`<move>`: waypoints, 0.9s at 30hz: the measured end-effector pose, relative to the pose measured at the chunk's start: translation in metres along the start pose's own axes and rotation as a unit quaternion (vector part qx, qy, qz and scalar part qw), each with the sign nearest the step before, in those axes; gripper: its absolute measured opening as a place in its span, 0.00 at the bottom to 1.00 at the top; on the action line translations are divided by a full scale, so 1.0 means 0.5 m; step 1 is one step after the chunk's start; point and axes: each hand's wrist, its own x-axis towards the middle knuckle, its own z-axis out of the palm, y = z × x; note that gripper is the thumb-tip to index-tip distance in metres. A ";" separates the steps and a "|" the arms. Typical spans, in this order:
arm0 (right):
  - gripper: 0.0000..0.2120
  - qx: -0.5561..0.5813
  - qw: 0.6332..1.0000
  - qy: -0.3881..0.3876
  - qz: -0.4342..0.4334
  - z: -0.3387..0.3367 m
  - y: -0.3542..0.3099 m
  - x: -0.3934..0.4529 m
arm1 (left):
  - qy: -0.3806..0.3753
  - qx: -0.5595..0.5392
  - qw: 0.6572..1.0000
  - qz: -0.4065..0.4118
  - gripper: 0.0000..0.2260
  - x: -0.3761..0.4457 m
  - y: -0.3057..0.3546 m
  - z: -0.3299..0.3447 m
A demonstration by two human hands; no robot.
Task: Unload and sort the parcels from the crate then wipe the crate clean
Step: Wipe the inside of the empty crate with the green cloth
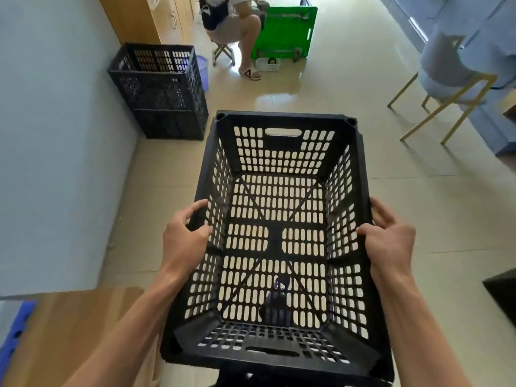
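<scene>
A black slotted plastic crate (279,160) is held above the tiled floor in front of me, with nothing inside it. My left hand (185,238) grips its left rim, thumb inside the wall and fingers curled over the edge. My right hand (389,236) grips the right rim the same way. Through the slotted bottom I see the floor and a dark shape below, too blurred to tell what it is. No parcels are in view.
Two stacked black crates (159,90) stand against the left wall. A seated person (237,26) works beside a green cart (287,32) at the far end. A grey chair (446,76) stands at right. A wooden surface (69,331) lies at lower left.
</scene>
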 end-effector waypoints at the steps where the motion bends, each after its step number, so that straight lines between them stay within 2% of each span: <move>1: 0.32 0.011 1.000 0.003 0.002 0.017 -0.004 0.040 | 0.009 0.000 1.000 0.001 0.23 0.034 0.010 0.015; 7: 0.32 0.028 0.999 -0.028 0.011 0.125 -0.077 0.281 | 0.046 -0.002 0.999 -0.025 0.22 0.226 0.104 0.097; 15: 0.36 0.009 0.997 -0.070 -0.011 0.300 -0.190 0.513 | 0.103 -0.056 0.992 -0.036 0.20 0.462 0.187 0.118; 20: 0.37 -0.005 0.995 -0.095 -0.026 0.462 -0.249 0.643 | 0.144 -0.082 0.985 -0.058 0.20 0.642 0.202 0.110; 27: 0.35 -0.015 0.990 -0.130 -0.047 0.729 -0.349 0.820 | 0.176 -0.112 0.976 -0.058 0.19 0.942 0.236 0.060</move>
